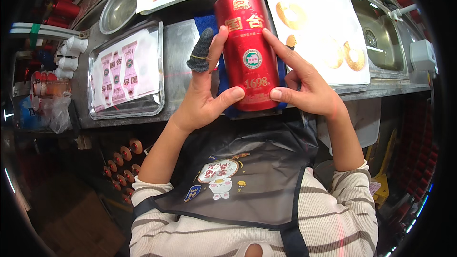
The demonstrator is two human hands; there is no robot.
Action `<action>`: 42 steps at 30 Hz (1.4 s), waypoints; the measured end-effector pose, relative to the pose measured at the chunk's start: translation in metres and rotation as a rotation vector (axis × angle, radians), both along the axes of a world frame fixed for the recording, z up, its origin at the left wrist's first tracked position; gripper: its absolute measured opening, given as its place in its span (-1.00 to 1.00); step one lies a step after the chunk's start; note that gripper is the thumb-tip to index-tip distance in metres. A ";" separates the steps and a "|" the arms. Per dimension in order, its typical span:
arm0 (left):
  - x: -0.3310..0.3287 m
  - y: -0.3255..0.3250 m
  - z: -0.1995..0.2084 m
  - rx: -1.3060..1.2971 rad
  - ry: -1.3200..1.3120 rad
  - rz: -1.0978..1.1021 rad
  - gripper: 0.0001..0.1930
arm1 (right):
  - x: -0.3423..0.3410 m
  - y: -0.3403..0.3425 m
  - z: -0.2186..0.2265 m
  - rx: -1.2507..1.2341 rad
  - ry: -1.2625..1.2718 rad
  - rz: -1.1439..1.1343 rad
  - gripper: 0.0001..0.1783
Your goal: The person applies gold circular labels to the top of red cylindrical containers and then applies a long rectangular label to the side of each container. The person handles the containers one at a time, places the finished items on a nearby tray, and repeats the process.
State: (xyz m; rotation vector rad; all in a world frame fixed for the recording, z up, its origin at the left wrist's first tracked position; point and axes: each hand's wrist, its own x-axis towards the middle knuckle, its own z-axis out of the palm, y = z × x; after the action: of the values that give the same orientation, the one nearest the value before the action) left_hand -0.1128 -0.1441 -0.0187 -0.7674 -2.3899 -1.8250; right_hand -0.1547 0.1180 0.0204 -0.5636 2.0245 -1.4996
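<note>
Far left of the left hand, a rectangular metal tray [154,102] on the tabletop [183,43] carries pink-printed sheets [128,74]; a round metal pan [119,12] is located beyond the tray. The left hand [204,100], fitted with a dark knitted finger cover [200,52] on one finger, is partly open, its thumb and a fingertip bearing on the left side of the red bottle [254,78]. The bottle is held between both hands, neck directed away from the person, above a blue cloth [205,22]. The right hand [312,93] is partly open, with thumb and forefinger contacting the bottle's right side. Beyond and right of this hand lies a white sheet [328,19] with gold ring-shaped pieces [300,18]; a metal sink [383,54] is farther right.
</note>
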 end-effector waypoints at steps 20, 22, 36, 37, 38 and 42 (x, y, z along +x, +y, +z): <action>0.012 0.011 -0.001 0.123 -0.227 0.013 0.28 | 0.002 -0.032 0.057 0.021 0.781 0.080 -0.61; 0.011 0.014 -0.001 0.130 -0.211 0.007 0.27 | -0.035 -0.044 0.051 0.045 0.883 0.106 -0.66; 0.017 0.015 -0.012 0.138 -0.169 0.024 0.30 | -0.105 -0.081 0.055 0.006 1.091 0.111 -0.66; 0.017 0.016 -0.010 0.098 -0.177 0.029 0.30 | -0.124 -0.086 0.052 -0.052 1.145 0.010 -0.68; 0.017 0.015 -0.007 0.064 -0.178 0.038 0.30 | -0.124 -0.081 0.055 -0.049 1.100 -0.101 -0.69; 0.014 0.013 -0.002 0.003 -0.069 0.148 0.11 | -0.055 -0.043 0.039 -0.143 0.785 -0.323 -0.71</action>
State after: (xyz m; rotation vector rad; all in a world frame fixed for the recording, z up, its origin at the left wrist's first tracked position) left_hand -0.0984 -0.1308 -0.0209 -0.5192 -2.4119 -1.8247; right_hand -0.2099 0.0755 0.0593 -1.0503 2.7055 -1.8051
